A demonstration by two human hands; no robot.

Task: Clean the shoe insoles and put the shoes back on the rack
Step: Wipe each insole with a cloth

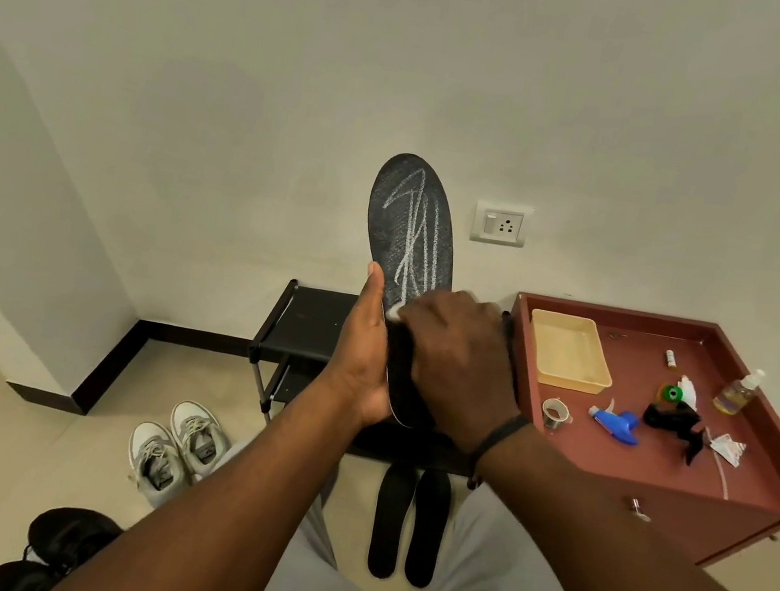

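Insole (413, 226), dark, marked with pale chalk-like scribbles, held upright in front of the wall above the black shoe rack (314, 329). Left hand (364, 353) grips its lower edge, thumb laid along the side, fingers wrapped behind. Right hand (455, 359) curled over a small white cloth (394, 310), pressing it against the insole face. Two further black insoles (409, 528) lie side by side on the floor below the rack. Grey sneakers (174, 455), a pair, stand on the floor to the left. Red-brown cabinet (658, 478) at right carries a beige tray (568, 350) near its back left corner and a blue spray head (618, 425) toward the front.
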